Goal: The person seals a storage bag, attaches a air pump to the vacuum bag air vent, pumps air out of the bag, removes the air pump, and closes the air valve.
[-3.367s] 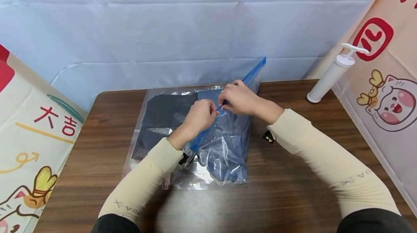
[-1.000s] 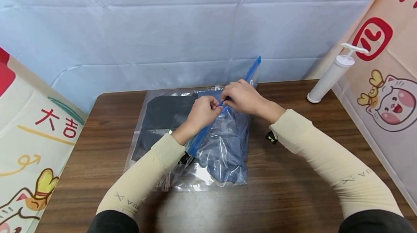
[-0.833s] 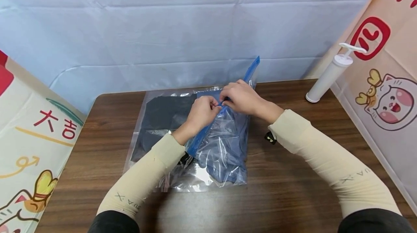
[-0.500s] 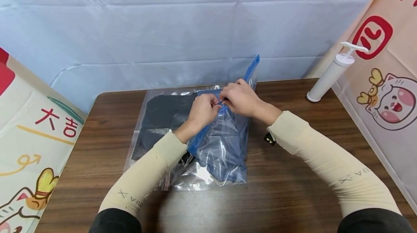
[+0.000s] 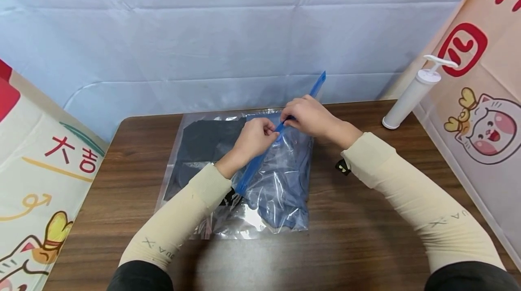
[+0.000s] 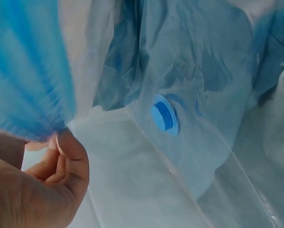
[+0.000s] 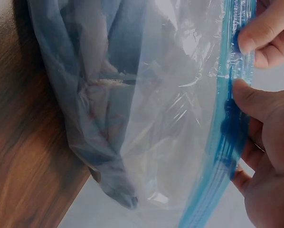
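Note:
A clear plastic vacuum storage bag (image 5: 281, 182) lies on the table, with blue and dark folded cloth showing through it. Its blue zip strip (image 5: 249, 174) is raised and runs diagonally up to the back right. My left hand (image 5: 253, 138) pinches the strip near its middle between thumb and fingers. Just up the strip, my right hand (image 5: 311, 117) pinches it too. In the right wrist view, a darker blue zip slider (image 7: 231, 121) sits on the strip by the right thumb. A round blue valve (image 6: 165, 115) shows on the bag in the left wrist view.
A white hand pump (image 5: 412, 97) stands at the back right of the wooden table (image 5: 358, 223). A pale cloth backdrop (image 5: 220, 42) hangs behind the table edge. Printed cloths (image 5: 484, 114) flank the sides.
My right hand has slid a little up and right along the zip strip, widening the gap to my left hand. The left hand stays nearly in place, still pinching.

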